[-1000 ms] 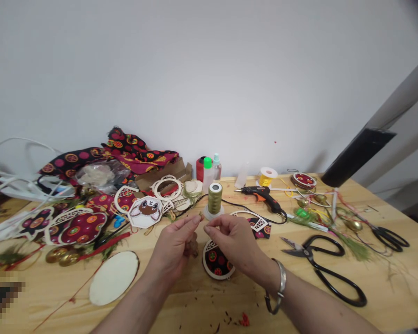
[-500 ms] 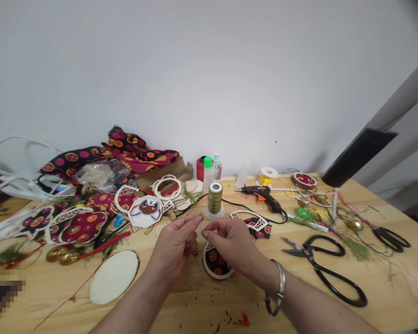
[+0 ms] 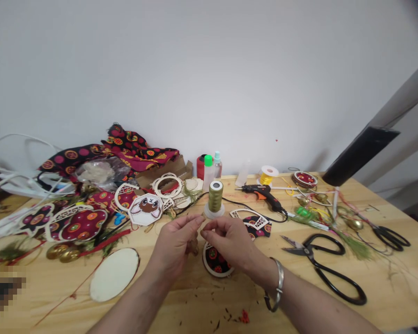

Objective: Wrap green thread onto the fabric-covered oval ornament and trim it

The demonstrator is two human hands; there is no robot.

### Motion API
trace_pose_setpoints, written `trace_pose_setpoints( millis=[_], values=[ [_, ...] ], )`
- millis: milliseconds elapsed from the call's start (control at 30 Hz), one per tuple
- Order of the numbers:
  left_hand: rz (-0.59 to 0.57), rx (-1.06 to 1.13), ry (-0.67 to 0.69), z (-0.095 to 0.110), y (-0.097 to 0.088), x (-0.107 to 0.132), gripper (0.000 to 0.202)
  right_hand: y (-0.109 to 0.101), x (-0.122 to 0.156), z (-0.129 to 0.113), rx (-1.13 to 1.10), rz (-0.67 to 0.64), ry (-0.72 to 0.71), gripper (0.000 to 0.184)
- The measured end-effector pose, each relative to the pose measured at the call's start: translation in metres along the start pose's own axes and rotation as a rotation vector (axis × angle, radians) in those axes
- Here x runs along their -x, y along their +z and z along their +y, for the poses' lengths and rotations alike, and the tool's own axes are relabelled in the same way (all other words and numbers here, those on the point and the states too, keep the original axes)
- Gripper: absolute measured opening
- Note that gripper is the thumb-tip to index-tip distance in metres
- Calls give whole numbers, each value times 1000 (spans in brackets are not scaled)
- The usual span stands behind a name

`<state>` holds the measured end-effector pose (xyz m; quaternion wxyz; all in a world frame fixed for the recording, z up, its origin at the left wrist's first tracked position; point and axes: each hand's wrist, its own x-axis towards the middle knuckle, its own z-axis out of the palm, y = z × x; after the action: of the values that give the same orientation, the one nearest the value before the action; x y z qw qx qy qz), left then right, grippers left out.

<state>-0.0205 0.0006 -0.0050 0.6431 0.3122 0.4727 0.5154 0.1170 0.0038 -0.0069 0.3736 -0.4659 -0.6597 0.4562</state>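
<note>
Both hands meet at the middle of the table, just in front of an olive thread spool (image 3: 215,198) on a white base. My left hand (image 3: 179,239) is closed, thumb against forefinger; a small brownish thing shows under its curled fingers, too unclear to name. Fingertips pinched, my right hand (image 3: 228,241) faces it a short way off. What lies in the pinches, perhaps a fine strand, is too small to make out. Partly covered by my right hand is a round wooden-rimmed ornament (image 3: 218,262) with black and red patterned fabric.
To the right lie large black-handled scissors (image 3: 320,260), a glue gun (image 3: 261,195), a yellow cord spool (image 3: 267,175) and smaller scissors (image 3: 392,237). On the left are a pale oval disc (image 3: 114,274), a sheep-face ornament (image 3: 145,211) and patterned cloth (image 3: 125,144). Bottles (image 3: 209,174) stand behind the thread spool.
My hands keep nearly the same pinched pose, close together. The view has shifted very slightly; the things on the table have not moved.
</note>
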Motion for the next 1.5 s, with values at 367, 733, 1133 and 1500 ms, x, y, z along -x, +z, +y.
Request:
trace_pose_setpoints(
  millis=[367,733,1133,1500],
  values=[
    [32,-55,21,0,1,1,23,-9,-1,-2,120,194,-167,16],
    [26,-180,34,-3,-1,1,28,-10,-3,-3,38,303,-288,4],
    [-48,-222,29,-3,-2,2,29,-12,-4,-2,0,264,-329,12],
    [-71,-222,13,-3,-3,4,25,-16,-10,4,-158,140,-166,20]
  ],
)
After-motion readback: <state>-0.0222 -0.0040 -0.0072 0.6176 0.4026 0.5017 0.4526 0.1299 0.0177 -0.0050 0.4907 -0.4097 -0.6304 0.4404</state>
